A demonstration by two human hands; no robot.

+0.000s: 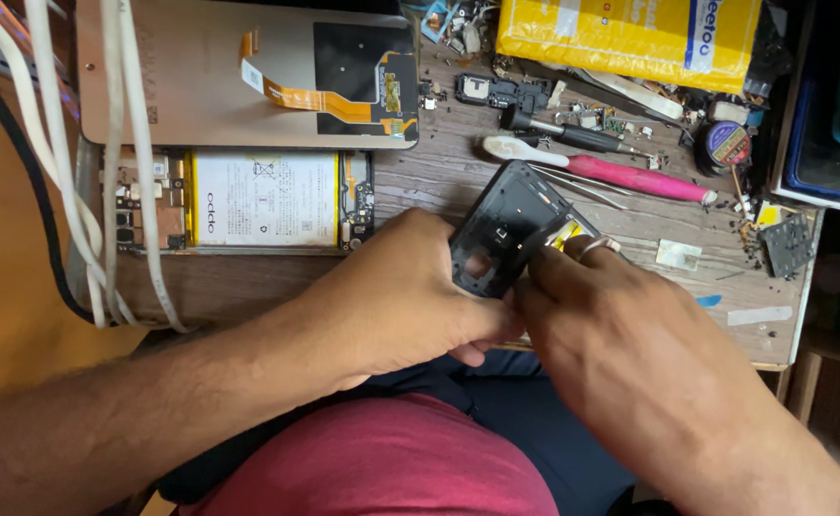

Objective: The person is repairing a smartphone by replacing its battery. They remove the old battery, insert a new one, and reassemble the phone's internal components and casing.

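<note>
My left hand (pixel 396 291) and my right hand (pixel 620 330) both grip a black plastic phone frame (pixel 506 225), held tilted above the front edge of the wooden workbench (pixel 420 177). The left fingers curl under its near end; the right thumb and fingers press on its right side, with a ring on one finger. A yellow part shows just behind the frame. An opened phone with a white battery (pixel 262 199) lies to the left. Above it rests a detached screen panel (pixel 200 72) with an orange flex cable.
A pink-handled tool (pixel 630 177), a black screwdriver (pixel 573 134), tweezers and small loose parts lie at the back right. A yellow packet (pixel 620 38) sits at the top. White cables (pixel 105 153) hang down at the left. A dark tray (pixel 826 105) stands at the right edge.
</note>
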